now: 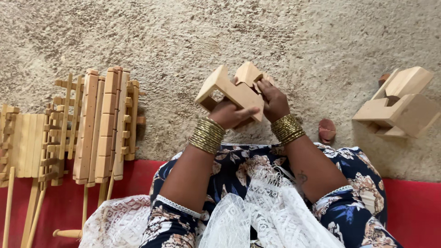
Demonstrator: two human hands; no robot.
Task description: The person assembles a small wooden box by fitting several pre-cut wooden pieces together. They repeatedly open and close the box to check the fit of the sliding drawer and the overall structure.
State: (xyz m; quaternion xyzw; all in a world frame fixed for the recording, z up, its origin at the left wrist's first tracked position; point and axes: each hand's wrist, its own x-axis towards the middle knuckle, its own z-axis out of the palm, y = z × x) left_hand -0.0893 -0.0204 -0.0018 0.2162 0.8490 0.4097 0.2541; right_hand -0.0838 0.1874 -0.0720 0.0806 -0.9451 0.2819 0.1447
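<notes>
- A pale wooden block piece, notched and angular with a rectangular cut-out near its upper left end, is held up over the beige carpet, tilted with its long side slanting down to the right.
- A second wooden piece, lighter tan with a peaked top, sits just behind the first and touches it, partly hidden by it and by fingers.
</notes>
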